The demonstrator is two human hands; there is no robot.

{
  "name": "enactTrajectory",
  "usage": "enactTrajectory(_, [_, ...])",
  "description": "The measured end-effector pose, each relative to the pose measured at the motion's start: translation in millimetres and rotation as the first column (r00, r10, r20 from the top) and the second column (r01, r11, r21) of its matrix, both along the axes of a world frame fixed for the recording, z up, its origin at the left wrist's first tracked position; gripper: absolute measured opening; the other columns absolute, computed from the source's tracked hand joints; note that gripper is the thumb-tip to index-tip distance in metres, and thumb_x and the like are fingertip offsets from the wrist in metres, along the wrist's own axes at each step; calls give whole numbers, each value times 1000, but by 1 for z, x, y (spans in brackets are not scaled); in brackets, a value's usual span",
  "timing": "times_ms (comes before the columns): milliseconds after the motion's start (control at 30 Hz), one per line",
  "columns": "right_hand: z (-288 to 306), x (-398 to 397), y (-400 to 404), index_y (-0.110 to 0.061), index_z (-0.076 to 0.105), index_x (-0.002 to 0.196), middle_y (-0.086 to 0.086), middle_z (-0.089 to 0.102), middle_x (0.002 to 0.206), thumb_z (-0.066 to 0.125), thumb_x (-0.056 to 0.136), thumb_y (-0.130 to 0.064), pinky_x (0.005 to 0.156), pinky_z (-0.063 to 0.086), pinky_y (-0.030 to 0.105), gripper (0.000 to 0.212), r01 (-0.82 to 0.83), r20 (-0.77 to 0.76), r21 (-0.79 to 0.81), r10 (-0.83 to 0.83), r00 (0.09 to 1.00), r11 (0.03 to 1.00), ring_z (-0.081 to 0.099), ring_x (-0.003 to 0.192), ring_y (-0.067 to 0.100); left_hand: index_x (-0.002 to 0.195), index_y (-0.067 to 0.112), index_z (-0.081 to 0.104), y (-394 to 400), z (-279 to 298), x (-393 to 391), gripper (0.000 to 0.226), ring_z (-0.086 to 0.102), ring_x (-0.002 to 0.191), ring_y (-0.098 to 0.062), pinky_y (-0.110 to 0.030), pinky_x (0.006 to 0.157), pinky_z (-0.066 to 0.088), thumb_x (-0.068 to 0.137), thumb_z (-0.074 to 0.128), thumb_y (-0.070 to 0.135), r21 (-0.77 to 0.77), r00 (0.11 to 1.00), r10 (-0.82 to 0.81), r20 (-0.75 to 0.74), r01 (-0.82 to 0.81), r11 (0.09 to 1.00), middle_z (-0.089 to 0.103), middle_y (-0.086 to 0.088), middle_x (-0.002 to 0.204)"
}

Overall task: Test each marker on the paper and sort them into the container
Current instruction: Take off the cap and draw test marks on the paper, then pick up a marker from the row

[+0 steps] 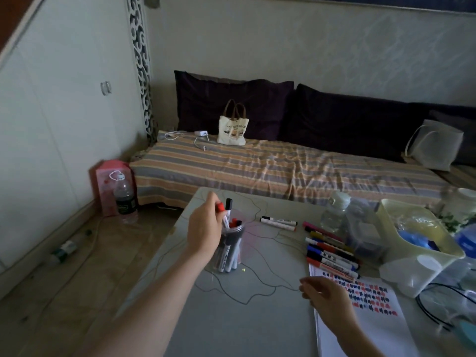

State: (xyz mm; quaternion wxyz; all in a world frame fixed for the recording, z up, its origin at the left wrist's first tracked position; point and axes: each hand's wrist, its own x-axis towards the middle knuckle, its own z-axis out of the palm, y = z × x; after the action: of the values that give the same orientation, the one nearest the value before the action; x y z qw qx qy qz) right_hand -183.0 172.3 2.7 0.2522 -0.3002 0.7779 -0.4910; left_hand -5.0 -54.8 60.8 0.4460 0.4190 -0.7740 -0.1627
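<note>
Left hand (203,228) reaches out over clear container (230,249), fingers pinching two markers (223,210), red- and black-capped, at its mouth. Right hand (325,296) hovers loosely curled, holding nothing, over paper (371,320)'s left edge. Untested markers (332,253) lie just beyond the paper.

On the small canvas tote bag (232,130) standing on the striped bed I read "NAUGHTY BEAR" arched above a little picture. The markers (332,256) on the table and the dark label of the bottle (125,199) on the floor carry print too blurred for me to read.
</note>
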Motion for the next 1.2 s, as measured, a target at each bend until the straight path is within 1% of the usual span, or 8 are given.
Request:
enactTrajectory(133, [-4, -6, 7, -12, 72, 90, -2, 75, 76, 64, 89, -2, 62, 50, 16, 13, 23, 23, -29, -22, 999, 999, 70, 73, 13, 84, 17, 48, -4, 15, 0, 26, 64, 68, -18, -40, 59, 55, 83, 73, 22, -90, 993, 54, 102, -45, 995, 67, 1, 77])
enactTrajectory(367, [-13, -3, 11, -11, 70, 89, 3, 74, 78, 62, 90, -1, 62, 53, 17, 13, 9, 67, -25, -7, 998, 1000, 70, 72, 15, 78, 15, 50, -17, 21, 13, 30, 63, 65, -17, -31, 60, 51, 79, 78, 25, -35, 991, 90, 97, -87, 996, 66, 1, 72])
enactTrajectory(500, [-15, -4, 13, -14, 69, 87, 4, 74, 78, 62, 90, -1, 60, 54, 15, 15, 3, 73, -20, -2, 997, 1000, 70, 73, 15, 81, 12, 52, -15, 28, 21, 25, 60, 63, -15, -25, 54, 43, 81, 77, 16, -228, 996, 55, 73, -37, 973, 67, -1, 74])
enactTrajectory(700, [-16, -3, 9, -11, 69, 87, 5, 74, 76, 63, 88, 1, 58, 53, 16, 14, -30, 54, -9, 30, 998, 1000, 70, 70, 15, 79, 16, 65, -18, 3, 12, 13, 61, 65, -11, -24, 59, 45, 84, 74, 23, -77, 961, 3, 277, 19, 997, 69, 3, 73])
enactTrajectory(800, [-18, -6, 10, -11, 70, 89, 2, 74, 77, 63, 88, 0, 65, 56, 21, 13, -32, 31, 2, 32, 999, 999, 70, 72, 15, 80, 19, 71, -12, -9, 7, 14, 59, 72, -14, -28, 68, 44, 84, 72, 32, -179, 922, 44, 384, 28, 983, 70, 4, 79])
enactTrajectory(933, [-21, -14, 0, -24, 67, 88, 1, 72, 88, 63, 91, -7, 74, 57, 25, 18, -34, -84, 48, 38, 996, 998, 68, 79, 12, 86, 20, 68, 21, -11, -20, 7, 60, 82, -18, -33, 75, 46, 85, 70, 26, -288, 928, -202, 312, 295, 911, 66, 6, 88])
enactTrajectory(1033, [-28, -25, -16, -24, 67, 100, -4, 69, 98, 63, 92, -13, 68, 51, 13, 14, -89, -224, 129, 116, 968, 988, 63, 82, 1, 96, 20, 67, 44, -35, -47, 12, 59, 91, -14, -27, 77, 45, 89, 66, 30, -94, 821, -403, 405, 476, 874, 65, 8, 99])
enactTrajectory(1200, [-45, -51, -38, -22, 61, 117, 0, 60, 117, 63, 92, -18, 69, 43, 7, 25, -172, -489, 303, 308, 816, 937, 58, 92, 6, 131, 21, 54, 39, -107, -76, 42, 46, 123, -18, -32, 98, 42, 92, 60, 36, 250, 655, -496, 570, 437, 864, 53, 3, 129])
